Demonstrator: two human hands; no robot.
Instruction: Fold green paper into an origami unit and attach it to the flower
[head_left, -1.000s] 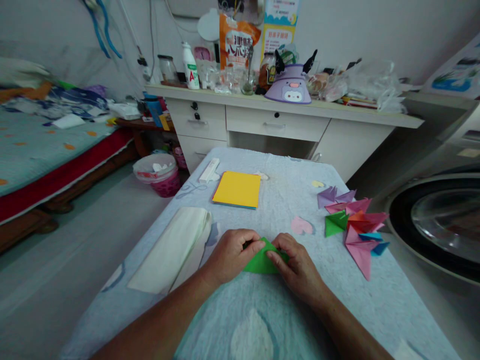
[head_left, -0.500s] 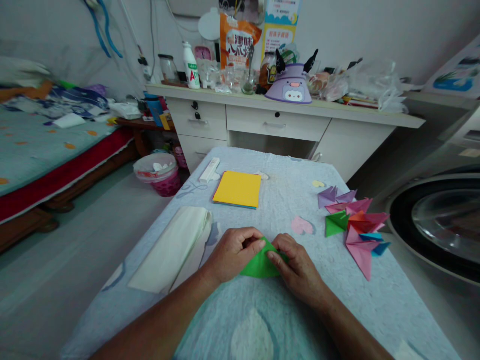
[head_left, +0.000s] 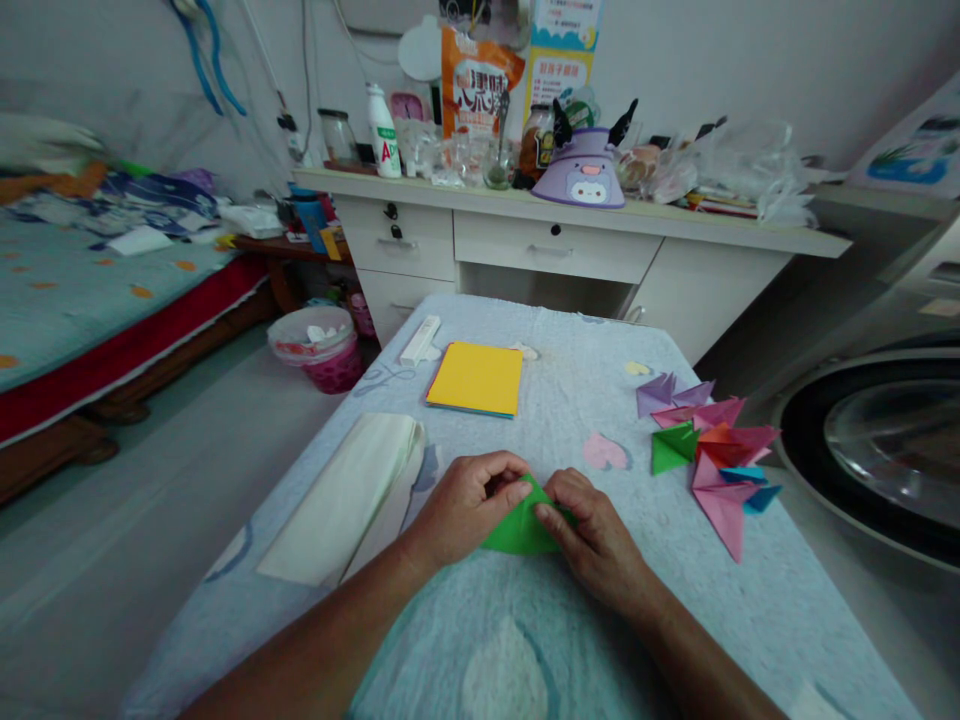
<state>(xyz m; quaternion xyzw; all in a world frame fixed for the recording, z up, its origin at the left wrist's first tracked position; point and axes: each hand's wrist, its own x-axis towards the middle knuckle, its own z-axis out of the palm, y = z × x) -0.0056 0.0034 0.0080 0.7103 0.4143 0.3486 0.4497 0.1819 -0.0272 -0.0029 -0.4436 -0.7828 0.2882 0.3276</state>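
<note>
Between my hands, just above or on the cloth-covered table (head_left: 480, 640), is a folded sheet of green paper (head_left: 521, 528). My left hand (head_left: 474, 508) pinches its upper left part between thumb and curled fingers. On the other side my right hand (head_left: 589, 525) grips the right part, thumb pressed on top. My fingers hide some of the paper's edges. Beyond my hands lies a stack of square paper (head_left: 476, 378), yellow on top. To the right sits a group of folded paper pieces (head_left: 712, 440) in purple, pink, green, red and blue.
Left of my hands lies a folded cream-white sheet (head_left: 345, 500), with a small white box (head_left: 420, 341) farther back. A white desk (head_left: 555, 245) with bottles and bags stands behind the table. A pink bin (head_left: 330, 370) is at left, a front-loading machine (head_left: 892, 430) at right.
</note>
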